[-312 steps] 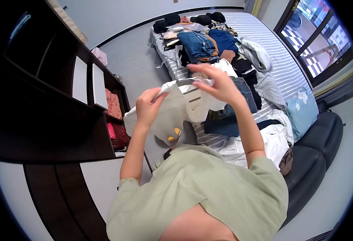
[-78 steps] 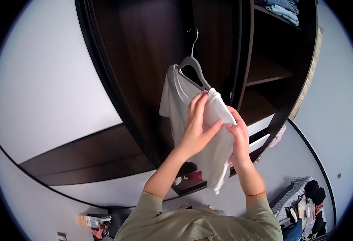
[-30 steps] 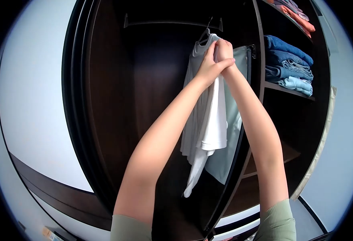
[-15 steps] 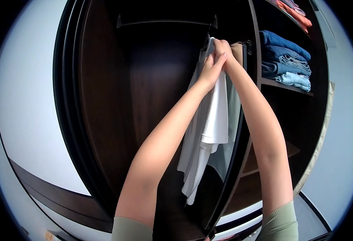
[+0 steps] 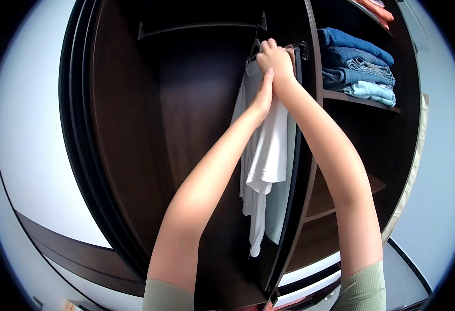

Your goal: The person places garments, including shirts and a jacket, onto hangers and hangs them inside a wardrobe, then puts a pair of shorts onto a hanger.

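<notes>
White shirts (image 5: 270, 160) hang on a hanger (image 5: 255, 49) at the right side of the dark wardrobe, beside its divider. Up at the collar is my right hand (image 5: 278, 61), its fingers curled over the top of a white shirt. My left hand (image 5: 262, 99) lies against the shirt just below, thumb up, touching or nearly touching the right hand. Its other fingers are hidden. A pale green garment (image 5: 278, 217) hangs behind the white cloth on the right.
A rail (image 5: 201, 28) crosses the wardrobe's upper part. Folded jeans (image 5: 357, 57) are stacked on a shelf (image 5: 359, 101) to the right, with orange clothes (image 5: 377, 11) above. Black sliding door edges (image 5: 77, 103) stand at the left.
My right hand has turned so that its knuckles face up more. The white cloth's lower hem hangs closer to the divider and narrower. The view has shifted slightly.
</notes>
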Tool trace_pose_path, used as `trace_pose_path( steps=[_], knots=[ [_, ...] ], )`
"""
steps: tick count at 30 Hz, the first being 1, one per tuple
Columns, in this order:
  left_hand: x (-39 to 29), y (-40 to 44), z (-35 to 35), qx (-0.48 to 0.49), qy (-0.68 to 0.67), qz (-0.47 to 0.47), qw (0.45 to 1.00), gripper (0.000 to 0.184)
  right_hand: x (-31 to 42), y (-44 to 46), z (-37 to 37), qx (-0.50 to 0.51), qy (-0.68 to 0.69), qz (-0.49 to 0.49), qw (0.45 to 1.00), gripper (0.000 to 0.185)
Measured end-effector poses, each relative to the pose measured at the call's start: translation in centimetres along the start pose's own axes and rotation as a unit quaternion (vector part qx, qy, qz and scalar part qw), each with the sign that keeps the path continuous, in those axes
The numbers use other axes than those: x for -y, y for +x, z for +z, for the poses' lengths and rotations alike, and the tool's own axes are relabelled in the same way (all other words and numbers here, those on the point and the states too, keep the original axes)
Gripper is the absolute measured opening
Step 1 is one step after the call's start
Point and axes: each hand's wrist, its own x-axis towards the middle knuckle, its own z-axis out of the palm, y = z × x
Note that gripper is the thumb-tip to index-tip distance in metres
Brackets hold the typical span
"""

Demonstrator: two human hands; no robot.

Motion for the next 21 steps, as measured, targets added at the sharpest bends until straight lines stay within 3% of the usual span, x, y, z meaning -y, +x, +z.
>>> trace_pose_path(
  steps=[2, 6, 7, 11, 15, 18, 21],
  knots=[
    [0.2, -0.9, 0.6, -0.017, -0.005, 0.013, 1.000, 0.082, -0.1, -1.2, -1.5, 0.001, -0.070, -0.058, 0.996, 0.013],
    [1.9, -0.9, 0.9, -0.056, -0.053, 0.060, 0.995, 0.074, 1.1, -3.2, -1.4, 0.005, -0.029, -0.013, 0.999, 0.012],
    [2.0, -1.1, 0.8, -0.089, -0.027, 0.110, 0.990, 0.070, 1.3, -3.9, -1.1, -0.017, -0.003, -0.021, 1.000, 0.012],
    [1.1, -4.8, 0.4, -0.180, 0.330, 0.151, 0.914, 0.060, 2.2, -7.6, -2.5, -0.043, 0.189, 0.020, 0.981, 0.031],
    [-0.6, -8.9, 0.9, -0.150, 0.362, 0.180, 0.902, 0.053, 2.5, -10.7, -4.7, -0.132, 0.369, 0.063, 0.918, 0.040],
    [-1.6, -11.7, 0.1, -0.153, 0.358, 0.223, 0.894, 0.041, 1.9, -12.3, -8.2, -0.082, 0.564, 0.138, 0.810, 0.036],
    [-2.0, -14.9, 0.2, -0.209, 0.387, 0.236, 0.867, 0.034, 2.2, -14.1, -9.8, -0.077, 0.633, 0.173, 0.751, 0.030]
  ],
)
